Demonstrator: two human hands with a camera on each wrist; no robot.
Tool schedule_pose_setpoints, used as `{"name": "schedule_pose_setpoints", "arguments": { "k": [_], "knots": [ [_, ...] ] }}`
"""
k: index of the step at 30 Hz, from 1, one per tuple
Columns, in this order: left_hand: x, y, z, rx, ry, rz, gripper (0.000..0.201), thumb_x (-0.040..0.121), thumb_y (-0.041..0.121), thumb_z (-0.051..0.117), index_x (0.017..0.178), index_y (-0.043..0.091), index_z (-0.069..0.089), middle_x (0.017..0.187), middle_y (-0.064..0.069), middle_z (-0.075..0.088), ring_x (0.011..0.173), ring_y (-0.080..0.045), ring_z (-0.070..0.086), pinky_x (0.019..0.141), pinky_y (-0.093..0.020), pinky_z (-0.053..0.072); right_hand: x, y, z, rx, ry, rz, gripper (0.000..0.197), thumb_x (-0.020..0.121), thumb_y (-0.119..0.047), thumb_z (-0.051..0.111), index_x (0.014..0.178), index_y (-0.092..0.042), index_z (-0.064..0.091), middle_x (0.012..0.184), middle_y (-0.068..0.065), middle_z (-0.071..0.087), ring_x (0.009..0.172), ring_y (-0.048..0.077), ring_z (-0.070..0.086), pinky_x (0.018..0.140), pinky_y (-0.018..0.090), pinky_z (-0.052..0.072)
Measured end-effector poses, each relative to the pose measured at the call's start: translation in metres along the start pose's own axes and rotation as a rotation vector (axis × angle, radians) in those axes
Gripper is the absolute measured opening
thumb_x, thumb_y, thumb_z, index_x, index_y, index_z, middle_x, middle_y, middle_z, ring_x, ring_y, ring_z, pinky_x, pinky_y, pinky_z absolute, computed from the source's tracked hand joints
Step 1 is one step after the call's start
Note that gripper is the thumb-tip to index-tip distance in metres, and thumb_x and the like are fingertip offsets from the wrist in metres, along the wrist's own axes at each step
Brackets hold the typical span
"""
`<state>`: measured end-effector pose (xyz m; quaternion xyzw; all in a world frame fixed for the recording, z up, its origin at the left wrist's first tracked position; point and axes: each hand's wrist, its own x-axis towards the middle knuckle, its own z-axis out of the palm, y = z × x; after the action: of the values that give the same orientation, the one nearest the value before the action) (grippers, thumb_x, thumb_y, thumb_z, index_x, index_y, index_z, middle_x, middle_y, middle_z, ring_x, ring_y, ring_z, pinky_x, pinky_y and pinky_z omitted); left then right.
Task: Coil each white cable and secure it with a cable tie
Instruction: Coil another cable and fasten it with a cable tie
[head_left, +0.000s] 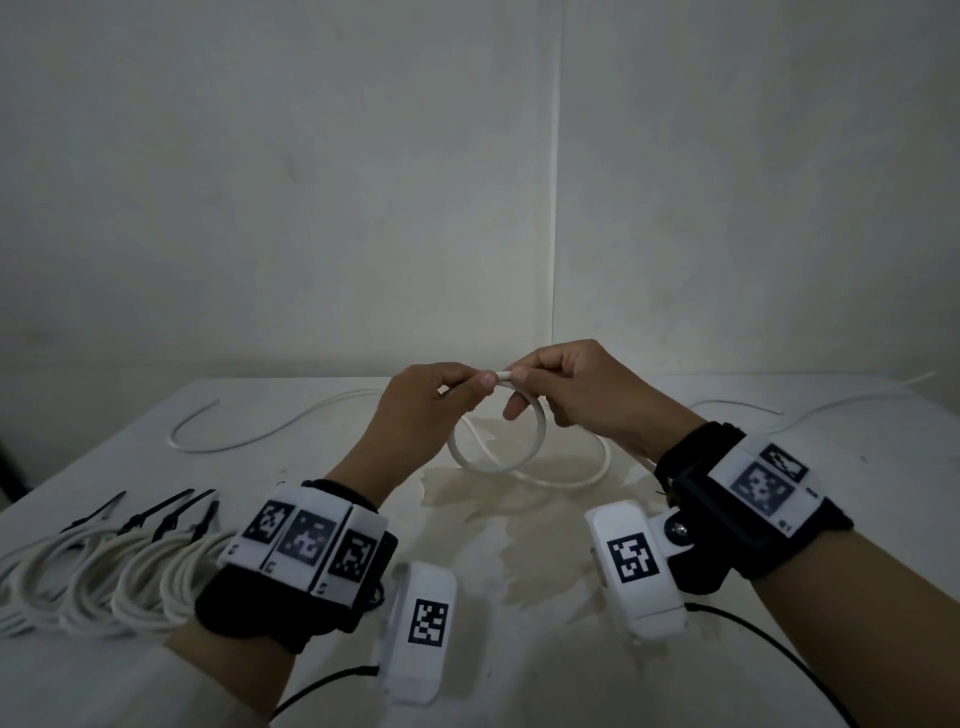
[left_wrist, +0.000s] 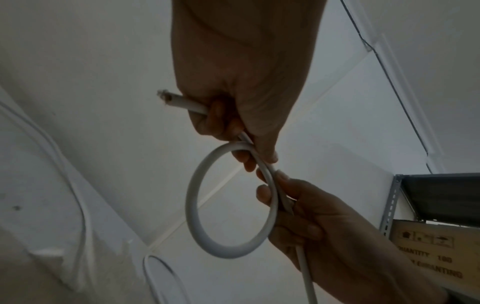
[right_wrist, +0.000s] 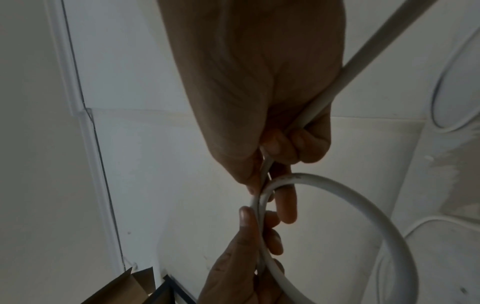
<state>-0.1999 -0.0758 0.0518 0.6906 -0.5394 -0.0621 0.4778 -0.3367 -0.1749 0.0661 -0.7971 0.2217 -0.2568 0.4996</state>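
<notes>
A white cable (head_left: 537, 434) is held above the table (head_left: 524, 654), bent into one small loop (left_wrist: 197, 216). My left hand (head_left: 480, 383) pinches the cable where the loop crosses, and the cut end (left_wrist: 174, 100) sticks out behind its fingers. My right hand (head_left: 519, 378) pinches the same crossing from the other side, fingertips almost touching the left hand's. In the right wrist view the loop (right_wrist: 369, 214) curves away to the right, and the cable's long part (right_wrist: 363, 61) runs out through my right hand (right_wrist: 267, 185). The loose tail (head_left: 597, 475) lies curled on the table below.
Several coiled white cables (head_left: 78, 582), bound with black cable ties (head_left: 166, 512), lie at the table's near left. Loose white cables trail across the far left (head_left: 249, 434) and far right (head_left: 810, 410). Walls stand close behind. A metal shelf (left_wrist: 441, 197) and a cardboard box (left_wrist: 431, 248) are nearby.
</notes>
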Motion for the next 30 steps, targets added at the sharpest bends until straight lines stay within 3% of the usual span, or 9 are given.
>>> {"name": "schedule_pose_setpoints", "arguments": {
  "k": [5,8,10,12,16,19,24,27,30],
  "knots": [
    [-0.002,-0.003,0.002,0.011,-0.010,-0.047,0.018,0.087,0.033,0.059,0.082,0.020,0.071,0.070,0.013,0.060,0.062,-0.001,0.050,0.058,-0.010,0.034,-0.001,0.004,0.004,-0.021,-0.002,0.033,0.018,0.093,-0.017,0.051,0.088,-0.007,0.065,0.067,0.001,0.070,0.041,0.006,0.048,0.052,0.022,0.040],
    [-0.002,-0.003,-0.001,0.010,-0.029,-0.078,0.020,0.088,0.032,0.058,0.084,0.017,0.071,0.070,0.009,0.060,0.063,-0.005,0.050,0.058,-0.011,0.036,-0.001,0.006,0.005,-0.028,-0.004,0.032,0.018,0.094,-0.015,0.049,0.086,-0.008,0.063,0.068,0.002,0.070,0.042,0.006,0.052,0.047,0.016,0.041],
    [-0.002,-0.004,-0.005,-0.007,-0.061,-0.149,0.025,0.093,0.026,0.050,0.084,0.010,0.068,0.068,0.005,0.058,0.062,-0.010,0.051,0.052,-0.011,0.039,-0.001,0.007,0.003,-0.031,0.007,0.034,0.017,0.094,-0.013,0.048,0.085,-0.007,0.062,0.070,0.003,0.070,0.042,0.007,0.054,0.045,0.015,0.041],
    [-0.003,-0.005,-0.012,-0.035,-0.098,-0.224,0.025,0.095,0.019,0.045,0.084,0.010,0.066,0.069,0.002,0.058,0.056,-0.004,0.054,0.044,-0.007,0.037,-0.001,0.009,0.001,-0.027,0.005,0.045,0.017,0.094,-0.012,0.048,0.085,-0.007,0.062,0.073,0.005,0.071,0.043,0.008,0.057,0.045,0.015,0.042],
    [-0.005,-0.006,-0.021,-0.212,-0.175,-0.340,0.024,0.094,0.012,0.047,0.083,0.004,0.067,0.072,-0.005,0.062,0.059,-0.004,0.061,0.061,-0.015,0.052,-0.002,0.010,0.002,-0.009,-0.020,0.064,0.017,0.094,-0.011,0.047,0.088,-0.003,0.061,0.080,0.008,0.071,0.046,0.008,0.061,0.046,0.015,0.045],
    [-0.009,0.000,-0.027,-0.487,-0.242,-0.493,0.021,0.093,0.007,0.048,0.084,0.003,0.067,0.072,-0.005,0.063,0.058,-0.006,0.061,0.059,-0.018,0.054,-0.003,0.011,0.002,-0.022,-0.009,0.049,0.017,0.095,-0.009,0.047,0.092,0.000,0.061,0.083,0.009,0.070,0.045,0.008,0.060,0.046,0.015,0.044],
    [-0.014,0.001,-0.026,-0.603,-0.335,-0.503,0.015,0.083,0.020,0.056,0.092,0.015,0.068,0.088,-0.001,0.069,0.084,-0.016,0.064,0.080,-0.035,0.051,-0.004,0.008,-0.001,-0.031,0.052,-0.001,0.016,0.094,-0.008,0.048,0.084,-0.006,0.061,0.079,0.006,0.070,0.044,0.008,0.060,0.045,0.016,0.045],
    [-0.020,0.002,-0.016,-0.783,-0.341,-0.521,0.021,0.071,0.022,0.059,0.088,0.010,0.061,0.078,-0.002,0.071,0.074,-0.016,0.069,0.071,-0.037,0.058,-0.004,0.006,-0.001,-0.048,0.060,-0.023,0.017,0.093,-0.009,0.049,0.082,-0.008,0.061,0.078,0.006,0.070,0.044,0.009,0.060,0.045,0.016,0.044],
    [-0.021,0.005,-0.006,-0.726,-0.290,-0.459,0.012,0.079,0.017,0.059,0.086,0.007,0.060,0.061,0.000,0.061,0.055,-0.009,0.060,0.062,-0.030,0.059,-0.007,0.007,0.001,-0.050,0.064,-0.020,0.016,0.093,-0.008,0.049,0.085,-0.005,0.062,0.076,0.006,0.070,0.044,0.010,0.060,0.044,0.016,0.043]
  ]
}}
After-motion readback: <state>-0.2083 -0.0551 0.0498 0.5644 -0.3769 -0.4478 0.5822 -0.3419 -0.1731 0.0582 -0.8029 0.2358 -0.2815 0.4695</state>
